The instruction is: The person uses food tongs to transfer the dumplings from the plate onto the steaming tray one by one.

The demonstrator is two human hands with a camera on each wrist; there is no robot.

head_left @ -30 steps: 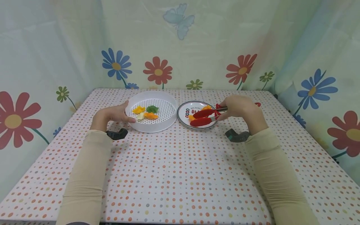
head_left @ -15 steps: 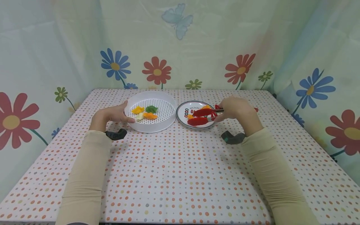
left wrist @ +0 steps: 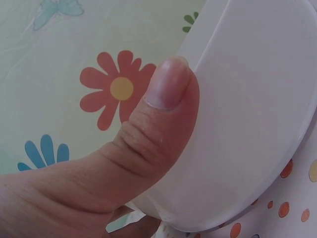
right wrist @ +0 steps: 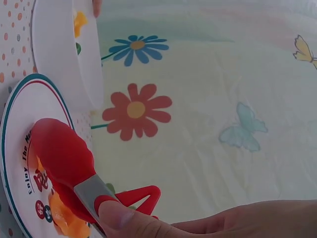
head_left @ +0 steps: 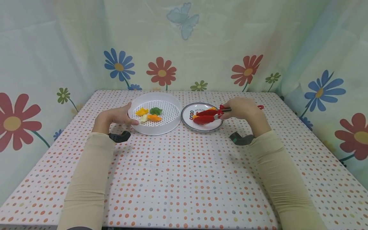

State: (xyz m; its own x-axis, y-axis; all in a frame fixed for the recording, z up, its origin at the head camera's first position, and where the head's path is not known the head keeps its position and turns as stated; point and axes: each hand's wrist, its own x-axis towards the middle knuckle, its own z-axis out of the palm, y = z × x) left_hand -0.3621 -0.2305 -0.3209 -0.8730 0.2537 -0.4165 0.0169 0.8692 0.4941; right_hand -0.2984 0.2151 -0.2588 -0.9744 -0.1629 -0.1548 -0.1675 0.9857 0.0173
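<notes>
My left hand [head_left: 119, 116] grips the left side of a round white steamer basket [head_left: 156, 130] with a perforated floor. In the left wrist view its thumb [left wrist: 166, 109] presses the outer wall. Inside the basket lie small dumpling-shaped pieces: yellow [head_left: 142, 111], green [head_left: 156, 111], orange [head_left: 154, 118] and whitish [head_left: 143, 118]. My right hand [head_left: 240, 108] holds red-tipped tongs [head_left: 205, 119] over a white plate [head_left: 187, 124] with a dark rim. The tong heads are close together. Orange pieces [right wrist: 67, 215] lie on the plate, partly hidden by the tongs; whether one is pinched cannot be seen.
Basket and plate sit side by side near the back of the table, covered by a dotted cloth [head_left: 172, 179]. A flower-print curtain [head_left: 184, 48] stands behind and at both sides. A dark wrist-worn device [head_left: 241, 139] sits below the right wrist.
The tong heads have come closer together over the plate as my right hand squeezed them, and the front one shifted slightly back. My left hand keeps its hold on the steamer basket.
</notes>
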